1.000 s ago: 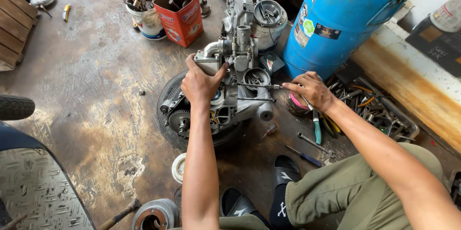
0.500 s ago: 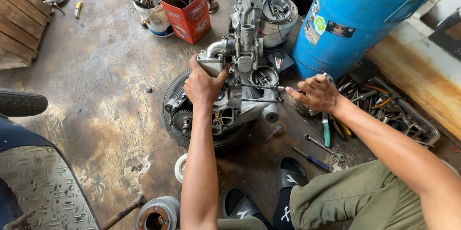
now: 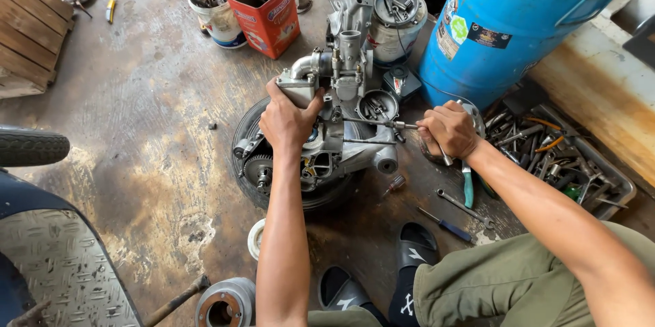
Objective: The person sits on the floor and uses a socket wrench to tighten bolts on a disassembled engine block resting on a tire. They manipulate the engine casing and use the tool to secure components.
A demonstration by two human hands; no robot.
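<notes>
A grey scooter engine lies on a black tyre on the oily concrete floor. My left hand presses down on the engine's left side, fingers curled over the casing below a bent metal intake pipe. My right hand is closed around the handle of a long thin screwdriver, whose shaft runs left into the engine beside a round black opening.
A big blue drum stands at the right, with a tray of assorted tools beside it. A red tin and buckets of parts sit behind the engine. Loose tools lie near my black sandals. A wheel is at left.
The view has shifted slightly downward and closer. My right hand has closed tighter on the screwdriver handle and drawn a little right; my left hand stays on the engine.
</notes>
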